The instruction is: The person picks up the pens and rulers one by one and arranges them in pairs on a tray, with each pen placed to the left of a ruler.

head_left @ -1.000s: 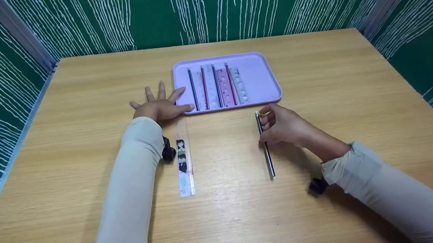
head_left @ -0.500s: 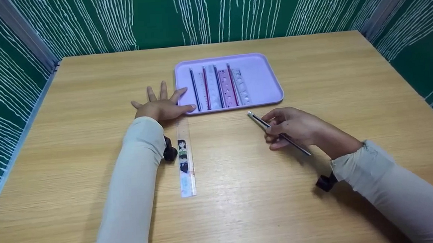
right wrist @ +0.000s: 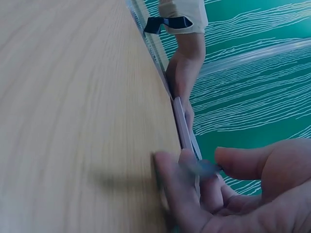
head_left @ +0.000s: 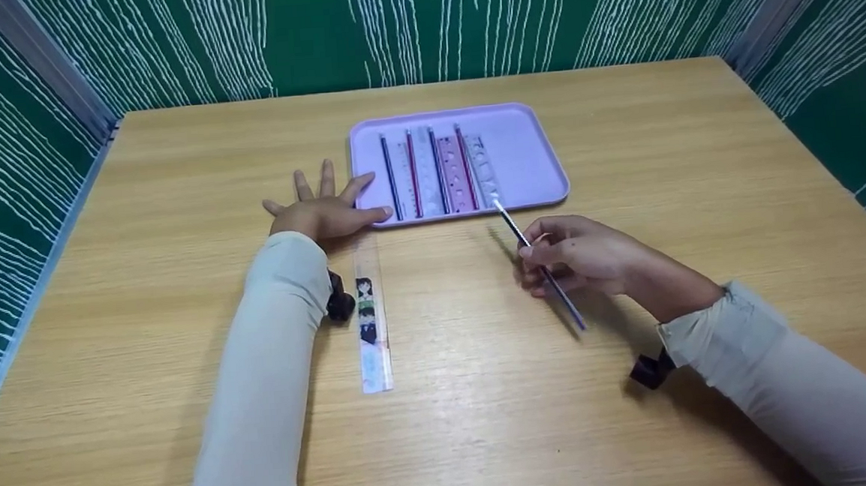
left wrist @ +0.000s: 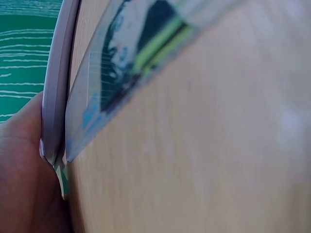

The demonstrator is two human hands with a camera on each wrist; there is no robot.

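In the head view my right hand (head_left: 580, 253) pinches a dark pencil (head_left: 566, 301) between thumb and fingers. The pencil is held slanted, its pale end toward the front rim of a lilac tray (head_left: 529, 154). With fingers spread, my left hand (head_left: 318, 214) rests at the tray's front left corner, thumb and forefinger over the rim. Inside the tray, dark and red pencils (head_left: 414, 173) lie alternating with clear rulers and a pink ruler (head_left: 454, 174). The right wrist view shows the right fingers (right wrist: 180, 194) blurred around the pencil.
A clear ruler with cartoon figures (head_left: 368, 337) lies on the wooden table (head_left: 474, 421), just right of the left forearm; its far end reaches near the left hand. Green walls with white streaks (head_left: 420, 33) stand behind the table and at both sides.
The pencil has swung in my right hand: first steep, then strongly slanted, now steeper again with its pale end closer to the tray. My left hand has stayed at the tray corner.
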